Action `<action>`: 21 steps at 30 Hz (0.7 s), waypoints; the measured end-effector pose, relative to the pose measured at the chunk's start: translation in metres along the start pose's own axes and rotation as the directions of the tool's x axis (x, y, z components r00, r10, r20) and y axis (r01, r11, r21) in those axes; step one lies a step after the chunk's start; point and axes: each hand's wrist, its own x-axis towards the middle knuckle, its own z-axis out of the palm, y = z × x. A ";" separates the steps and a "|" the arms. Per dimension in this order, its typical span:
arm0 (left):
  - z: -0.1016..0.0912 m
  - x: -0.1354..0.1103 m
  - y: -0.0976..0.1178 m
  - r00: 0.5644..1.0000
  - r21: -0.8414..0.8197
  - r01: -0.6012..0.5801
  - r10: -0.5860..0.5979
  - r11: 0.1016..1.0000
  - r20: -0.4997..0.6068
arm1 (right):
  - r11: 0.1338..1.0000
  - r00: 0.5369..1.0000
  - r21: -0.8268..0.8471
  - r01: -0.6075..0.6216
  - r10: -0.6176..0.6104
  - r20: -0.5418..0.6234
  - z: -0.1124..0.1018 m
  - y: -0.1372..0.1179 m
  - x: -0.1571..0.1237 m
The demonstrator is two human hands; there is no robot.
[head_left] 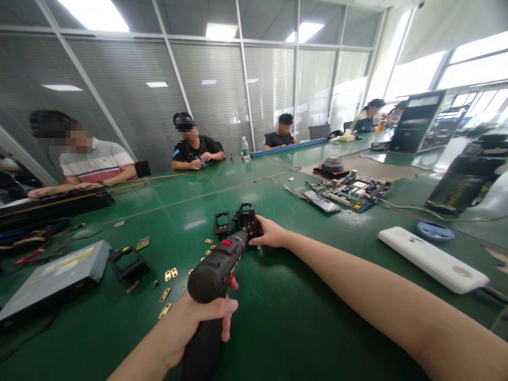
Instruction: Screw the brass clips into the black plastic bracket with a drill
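My left hand [202, 323] is wrapped round the grip of a black cordless drill [218, 264] with a red switch on top. The drill's front end points away from me, up to a black plastic housing [246, 219] with brass-coloured bits inside. My right hand [270, 233] holds that housing from its right side; some of the fingers are hidden behind it. Whether the drill's tip touches a screw cannot be seen. Close by on the left stands another black plastic frame [221, 224]. Several small brass plates [164, 295] lie scattered left of the drill.
Further left are a black frame [127, 263] and a silver disc drive [55, 280]. A circuit board [357, 191], a white power bank [432, 259], a blue round dish [435, 231] and a dark bottle [464, 180] stand to the right. Several people sit along the green table's far side.
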 end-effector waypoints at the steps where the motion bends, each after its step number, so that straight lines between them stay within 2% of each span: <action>1: 0.000 0.001 -0.001 1.000 0.004 -0.001 0.001 1.000 -0.004 | 1.000 1.000 0.000 0.005 -0.005 0.000 0.000 0.000 0.000; 7: -0.002 0.004 -0.006 0.997 -0.043 0.037 -0.040 0.998 -0.072 | 1.000 1.000 -0.001 -0.002 0.002 -0.001 0.000 0.004 0.001; 15: -0.002 0.004 -0.007 0.995 -0.062 0.059 -0.064 0.996 -0.080 | 1.000 1.000 -0.005 -0.006 0.005 -0.017 0.000 0.010 0.002; 21: -0.002 0.003 -0.005 0.998 -0.083 0.027 -0.032 0.996 -0.058 | 1.000 1.000 -0.016 -0.014 0.013 -0.024 -0.001 0.013 0.003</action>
